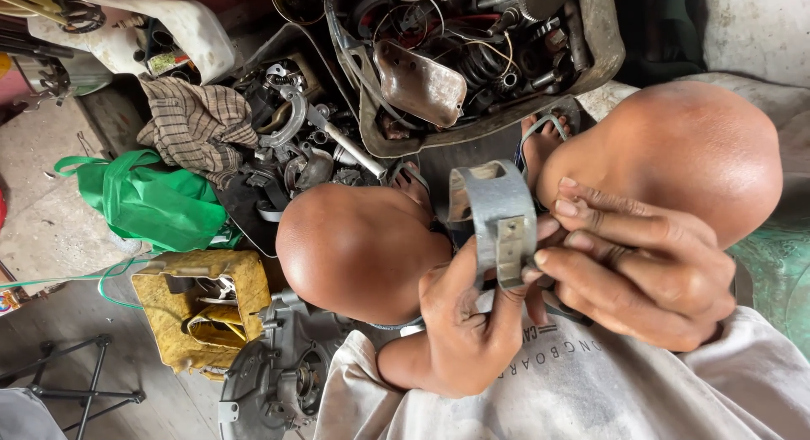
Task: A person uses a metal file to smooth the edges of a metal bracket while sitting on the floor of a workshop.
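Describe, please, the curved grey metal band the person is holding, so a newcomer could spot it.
Between the two bent knees, the left hand and right hand hold a curved grey metal band. Unlike the rusty parts in the tray beyond, it is pale, with a small riveted plate.

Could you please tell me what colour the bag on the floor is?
Bright green bag, clearest in the head view.

head view | worn camera looks steeply down | close over lap and hands (540,296) | floor beyond
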